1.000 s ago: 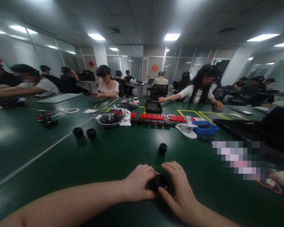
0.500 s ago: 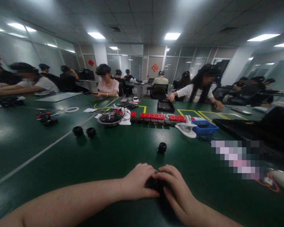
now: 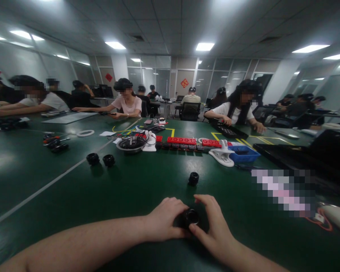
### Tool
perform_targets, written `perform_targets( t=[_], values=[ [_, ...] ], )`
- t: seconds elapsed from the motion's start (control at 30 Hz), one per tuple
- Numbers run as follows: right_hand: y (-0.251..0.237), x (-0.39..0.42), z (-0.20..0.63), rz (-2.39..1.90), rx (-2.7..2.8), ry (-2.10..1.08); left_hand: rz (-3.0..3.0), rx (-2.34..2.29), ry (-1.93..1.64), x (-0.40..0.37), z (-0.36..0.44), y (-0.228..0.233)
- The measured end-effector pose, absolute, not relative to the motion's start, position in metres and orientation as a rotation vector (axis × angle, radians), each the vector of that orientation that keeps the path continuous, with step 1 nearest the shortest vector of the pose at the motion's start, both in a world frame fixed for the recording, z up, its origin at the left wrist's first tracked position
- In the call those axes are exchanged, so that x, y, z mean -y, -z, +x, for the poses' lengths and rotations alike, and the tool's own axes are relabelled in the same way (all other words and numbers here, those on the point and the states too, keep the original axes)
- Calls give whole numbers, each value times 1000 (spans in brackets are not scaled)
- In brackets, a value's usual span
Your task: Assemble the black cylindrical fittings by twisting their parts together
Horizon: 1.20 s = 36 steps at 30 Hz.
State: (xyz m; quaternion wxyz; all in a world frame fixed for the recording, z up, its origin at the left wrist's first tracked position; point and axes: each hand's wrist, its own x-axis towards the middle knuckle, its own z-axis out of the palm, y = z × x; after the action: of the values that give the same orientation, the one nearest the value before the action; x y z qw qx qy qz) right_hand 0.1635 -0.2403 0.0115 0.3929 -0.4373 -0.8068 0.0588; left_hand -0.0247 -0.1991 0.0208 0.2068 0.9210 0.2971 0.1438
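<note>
In front of me, my left hand (image 3: 170,219) is closed around a short black cylinder (image 3: 192,216) that looks like a camera lens, its round ringed end facing up toward me. My right hand (image 3: 215,224) is on the other side, fingers spread. Its thumb tip lies at the cylinder's near rim; the index finger stands off its far side. The lower part of the cylinder is in shadow. Just beyond my hands, a similar black cylinder (image 3: 193,178) stands on the green table (image 3: 147,181).
Two more black cylinders (image 3: 101,159) stand to the left. Farther back are a metal bowl (image 3: 132,145), red blocks in a row (image 3: 181,141), a white clamp stand (image 3: 223,155) and a blue bin (image 3: 245,153). A dark laptop-like object (image 3: 328,162) lies right. Co-workers sit across the table.
My right fingers have opened and lifted off the cylinder, so its ringed end now shows. My left hand has barely moved. Across the table, a co-worker has shifted a black tray to the right.
</note>
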Motion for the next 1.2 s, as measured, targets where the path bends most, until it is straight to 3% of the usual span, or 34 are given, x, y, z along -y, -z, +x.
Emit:
perform_targets(
  t=[0.4,0.63,0.9,1.2],
  values=[
    [-16,242,163,-966,2094,-303,2577,-851,-357,199,-24,-23],
    [-18,243,171,-791,2288,-181,2542,-827,-379,199,-25,-21],
    [-11,238,167,-1062,2054,-151,2589,-831,-373,199,-26,-20],
    [-11,237,163,-1066,2036,-201,2595,-825,-401,198,-26,-17]
  ],
)
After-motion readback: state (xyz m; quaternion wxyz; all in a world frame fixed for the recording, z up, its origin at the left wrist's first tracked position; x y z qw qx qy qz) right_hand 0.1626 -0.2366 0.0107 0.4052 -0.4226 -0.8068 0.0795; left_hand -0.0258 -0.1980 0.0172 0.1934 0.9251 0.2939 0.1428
